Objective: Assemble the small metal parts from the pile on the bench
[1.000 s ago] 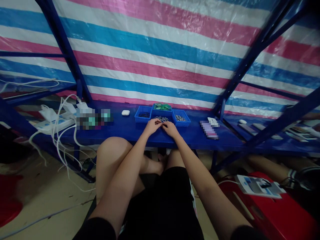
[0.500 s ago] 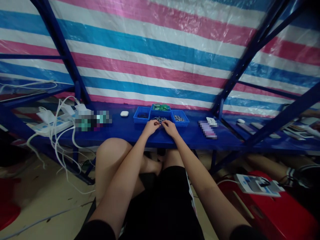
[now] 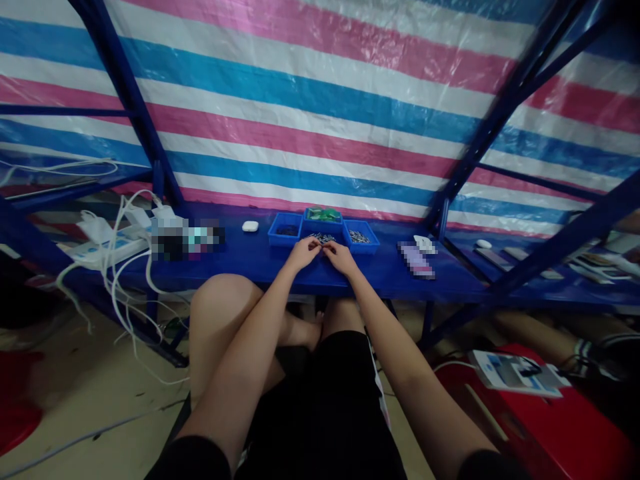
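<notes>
My left hand (image 3: 305, 253) and my right hand (image 3: 337, 256) meet over the front of the blue table (image 3: 240, 263), their fingertips pinched close together. Whatever sits between the fingers is too small to make out. Just beyond the fingertips lies a pile of small dark and silvery metal pieces (image 3: 325, 237). Around it stand three blue bins: the left bin (image 3: 271, 238) has dark small parts in it, the back bin (image 3: 323, 223) holds green packets (image 3: 323, 214), and the right bin (image 3: 365, 248) contains silvery small pieces (image 3: 359, 237).
A white case (image 3: 251, 227) lies left of the bins. Further left are a power strip (image 3: 107, 250) and tangled white cables (image 3: 117, 287). A purple item (image 3: 417, 260) lies to the right. Blue frame posts (image 3: 443, 213) rise beside the table. A red stool (image 3: 565, 427) stands low right.
Both hands stay over the same spot, with only slight finger movement. The view has shifted a little; the bins and their contents look the same.
</notes>
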Available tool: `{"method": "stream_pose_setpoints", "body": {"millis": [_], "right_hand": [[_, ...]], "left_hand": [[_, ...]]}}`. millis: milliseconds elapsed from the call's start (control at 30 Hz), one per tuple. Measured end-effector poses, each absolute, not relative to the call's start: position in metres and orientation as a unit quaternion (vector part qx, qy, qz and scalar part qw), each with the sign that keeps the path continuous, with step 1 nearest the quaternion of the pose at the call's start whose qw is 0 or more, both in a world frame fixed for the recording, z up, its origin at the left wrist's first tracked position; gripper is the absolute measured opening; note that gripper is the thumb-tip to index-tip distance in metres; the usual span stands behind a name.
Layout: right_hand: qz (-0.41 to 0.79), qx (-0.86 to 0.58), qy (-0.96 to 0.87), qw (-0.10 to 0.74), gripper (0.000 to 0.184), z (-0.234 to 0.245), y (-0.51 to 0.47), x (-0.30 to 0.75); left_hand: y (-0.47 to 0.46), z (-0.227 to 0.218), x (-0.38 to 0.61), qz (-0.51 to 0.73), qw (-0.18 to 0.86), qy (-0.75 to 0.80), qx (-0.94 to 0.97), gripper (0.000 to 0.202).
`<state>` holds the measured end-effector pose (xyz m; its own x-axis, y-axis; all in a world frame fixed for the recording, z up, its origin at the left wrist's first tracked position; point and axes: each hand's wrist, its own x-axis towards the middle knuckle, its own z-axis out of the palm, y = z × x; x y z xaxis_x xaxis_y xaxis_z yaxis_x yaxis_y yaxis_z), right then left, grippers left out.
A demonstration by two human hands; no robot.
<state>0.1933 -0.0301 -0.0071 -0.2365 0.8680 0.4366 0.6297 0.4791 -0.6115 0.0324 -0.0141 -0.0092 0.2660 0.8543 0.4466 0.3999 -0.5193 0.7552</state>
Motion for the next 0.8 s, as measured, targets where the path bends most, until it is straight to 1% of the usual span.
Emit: {"method": "stream_pose_setpoints", "body": {"millis": [67,133,267,467,667,800], "right_hand": [[0.173,-0.493,-0.737,0.429,0.022,-0.008,-0.0296,0.1942],[0.18,-0.495,-0.723,0.448,0.022,-0.0086,-0.0295,0.195],[0.161,-0.501,-0.737,0.424,0.016,-0.0087,-0.0318,0.1949],[0.093,-0.545,-0.738,0.387,0.016,-0.0079,-0.0356,0.1931],[0.099,-0.563,-0.719,0.395,0.015,-0.0075,-0.0338,0.1948],[0.107,-0.545,-0.744,0.373,0.013,-0.0083,-0.0335,0.1942]], "left_hand": [[-0.0158,-0.0082,0.0323,0.423,0.25,0.425,0.76,0.018],[-0.0179,-0.007,0.0317,0.396,0.244,0.425,0.776,0.018],[-0.0207,-0.0051,0.0297,0.378,0.237,0.421,0.789,0.02],[-0.0182,-0.0055,0.0296,0.398,0.25,0.441,0.765,0.019],[-0.0184,-0.0047,0.0299,0.426,0.264,0.451,0.739,0.017],[-0.0183,-0.0054,0.0296,0.469,0.276,0.427,0.722,0.022]]}}
